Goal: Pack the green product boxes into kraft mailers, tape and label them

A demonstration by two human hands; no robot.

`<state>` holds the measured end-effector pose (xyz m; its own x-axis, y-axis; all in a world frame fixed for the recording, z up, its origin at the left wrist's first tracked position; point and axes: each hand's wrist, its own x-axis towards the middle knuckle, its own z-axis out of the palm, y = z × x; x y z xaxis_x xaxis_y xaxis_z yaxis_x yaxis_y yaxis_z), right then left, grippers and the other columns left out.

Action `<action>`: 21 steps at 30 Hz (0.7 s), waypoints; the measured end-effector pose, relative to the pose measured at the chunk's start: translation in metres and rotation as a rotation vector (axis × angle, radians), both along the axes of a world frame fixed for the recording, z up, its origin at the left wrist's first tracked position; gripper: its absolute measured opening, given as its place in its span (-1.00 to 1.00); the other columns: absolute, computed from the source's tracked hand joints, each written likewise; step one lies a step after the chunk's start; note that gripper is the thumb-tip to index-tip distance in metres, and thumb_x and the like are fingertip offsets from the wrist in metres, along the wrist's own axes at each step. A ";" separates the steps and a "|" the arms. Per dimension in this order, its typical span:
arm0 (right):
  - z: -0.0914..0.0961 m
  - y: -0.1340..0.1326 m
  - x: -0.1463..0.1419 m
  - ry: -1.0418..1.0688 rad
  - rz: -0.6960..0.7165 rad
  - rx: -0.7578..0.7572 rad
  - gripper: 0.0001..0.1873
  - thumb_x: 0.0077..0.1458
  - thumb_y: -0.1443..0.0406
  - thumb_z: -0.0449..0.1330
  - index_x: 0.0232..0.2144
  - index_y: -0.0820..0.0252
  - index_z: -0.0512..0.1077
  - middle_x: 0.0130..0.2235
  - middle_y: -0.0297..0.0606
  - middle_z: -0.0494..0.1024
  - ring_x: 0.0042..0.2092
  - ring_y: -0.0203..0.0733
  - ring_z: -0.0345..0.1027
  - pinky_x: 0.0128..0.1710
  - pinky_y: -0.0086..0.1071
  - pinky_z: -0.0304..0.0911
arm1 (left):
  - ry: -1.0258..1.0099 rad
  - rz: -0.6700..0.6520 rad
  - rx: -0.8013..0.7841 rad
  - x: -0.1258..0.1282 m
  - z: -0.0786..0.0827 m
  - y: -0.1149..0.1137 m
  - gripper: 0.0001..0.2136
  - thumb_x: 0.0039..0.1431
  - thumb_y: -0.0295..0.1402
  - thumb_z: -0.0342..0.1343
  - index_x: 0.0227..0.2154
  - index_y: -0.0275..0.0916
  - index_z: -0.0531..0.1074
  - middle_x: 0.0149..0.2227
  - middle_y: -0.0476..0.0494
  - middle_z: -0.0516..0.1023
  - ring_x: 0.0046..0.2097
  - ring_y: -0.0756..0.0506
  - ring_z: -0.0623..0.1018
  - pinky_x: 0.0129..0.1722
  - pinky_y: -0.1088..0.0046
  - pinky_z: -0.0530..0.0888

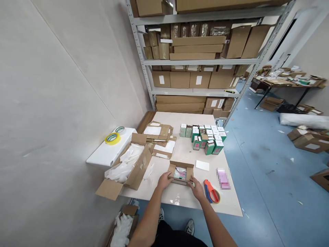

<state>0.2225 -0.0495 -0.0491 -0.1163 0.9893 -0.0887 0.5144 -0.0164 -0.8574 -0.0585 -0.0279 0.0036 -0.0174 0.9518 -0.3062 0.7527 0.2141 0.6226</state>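
1. Head view: left grip (164,180) and right grip (196,188) are grasping the small box (181,182) between them, apparently steadying it on the counter (183,151).
2. Right of the right grip, the tape dispenser (211,192) is lying (handily, it seems).
3. Left of the left grip, the carton (141,168) is standing open, presumably keeping white packing (132,155) accessible.

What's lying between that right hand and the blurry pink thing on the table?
In the head view, a red-and-blue tape dispenser lies on the table between the right hand and the blurry pink thing.
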 end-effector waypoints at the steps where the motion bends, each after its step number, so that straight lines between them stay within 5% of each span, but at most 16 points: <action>1: -0.001 0.002 -0.002 0.002 -0.043 0.016 -0.61 0.19 0.02 0.16 -0.11 0.08 0.61 0.22 -0.05 0.52 0.22 0.14 0.43 0.22 -0.03 0.32 | 0.012 0.029 0.018 0.003 -0.002 -0.002 -0.44 0.13 -0.33 0.24 0.23 -0.13 0.45 0.22 -0.20 0.53 0.27 -0.20 0.48 0.29 0.29 0.35; 7: 0.005 0.008 -0.013 -0.018 -0.252 0.087 -0.54 0.16 -0.08 0.12 -0.20 0.14 0.54 -0.13 0.00 0.66 -0.13 0.15 0.56 -0.13 -0.08 0.45 | 0.089 0.105 0.142 0.018 -0.001 -0.008 -0.30 0.18 -0.38 0.21 0.39 -0.16 0.20 0.30 -0.28 0.38 0.31 -0.22 0.39 0.30 0.31 0.31; 11: 0.011 0.012 -0.020 -0.122 -0.334 0.096 -0.56 0.15 -0.07 0.09 -0.27 0.15 0.48 -0.17 -0.03 0.60 -0.25 0.05 0.50 -0.23 -0.18 0.40 | 0.199 0.087 0.112 0.022 0.012 0.008 -0.04 0.07 -0.38 0.33 0.47 -0.04 -0.05 0.51 -0.31 -0.04 0.39 -0.37 0.26 0.27 0.14 0.34; 14: 0.006 0.011 -0.026 -0.196 -0.394 0.073 -0.55 0.14 -0.02 0.10 -0.13 0.17 0.48 -0.10 -0.04 0.56 -0.21 0.05 0.50 -0.23 -0.21 0.38 | 0.252 -0.072 0.176 0.021 0.018 0.025 0.08 0.01 -0.37 0.40 0.49 0.03 -0.15 0.55 -0.23 -0.28 0.49 -0.46 -0.05 0.36 0.00 0.20; 17: -0.001 0.006 -0.030 -0.245 -0.424 0.038 -0.39 0.17 0.00 0.08 0.15 0.22 0.38 -0.02 -0.01 0.53 -0.20 0.06 0.51 -0.26 -0.21 0.37 | 0.271 -0.223 0.179 0.017 0.016 0.036 0.05 -0.01 -0.40 0.41 0.48 0.01 -0.06 0.53 -0.25 -0.13 0.51 -0.46 -0.19 0.40 -0.06 0.10; 21: -0.002 0.001 -0.036 -0.343 -0.423 0.086 -0.30 0.23 0.02 0.03 0.34 0.16 0.24 0.09 0.03 0.48 -0.13 0.10 0.50 -0.26 -0.21 0.35 | 0.274 -0.289 0.149 0.010 0.004 0.034 -0.21 0.12 -0.39 0.31 0.41 -0.01 0.16 0.44 -0.29 0.15 0.50 -0.43 -0.03 0.36 -0.04 0.18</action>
<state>0.1869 -0.0481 -0.0509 0.3139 0.9489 0.0318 0.7286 -0.2193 -0.6489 -0.0487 0.0057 0.0075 0.1945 0.9630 -0.1864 0.9107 -0.1067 0.3991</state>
